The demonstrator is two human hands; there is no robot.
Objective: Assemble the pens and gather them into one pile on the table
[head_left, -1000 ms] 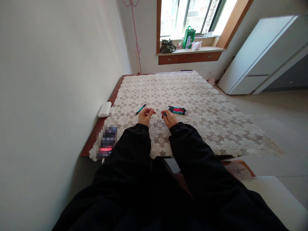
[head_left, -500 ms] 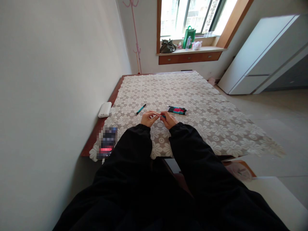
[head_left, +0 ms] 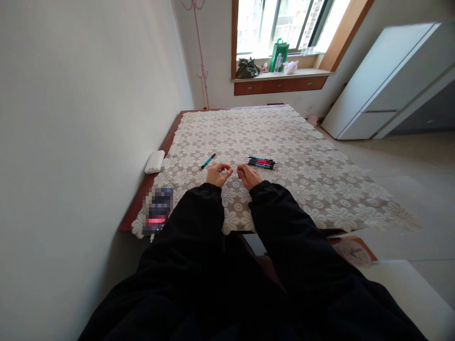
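Observation:
My left hand [head_left: 219, 175] is over the lace tablecloth [head_left: 245, 135], thumb and fingertips brought together in a pinch. Whatever may be between them is too small to name. Just to its right, a narrow gap away, my right hand [head_left: 250, 176] is closed with curled fingers; a small dark bit shows at its fingertips, the rest hidden. Beyond the left hand lies a single teal and black pen [head_left: 208, 161], slanted. Past the right hand, several teal, red and black pens [head_left: 261, 163] lie side by side in a row.
A phone [head_left: 159, 210] with a cable and a white power bank [head_left: 155, 162] lie along the table's left side, near the wall. A round clear-looking object [head_left: 351, 252] is low on the right. Bags stand on the windowsill [head_left: 284, 75].
My hands have moved slightly apart; their fingertips met before and now a gap separates them. The teal piece seen at the right fingers is now mostly hidden. The pens have not moved.

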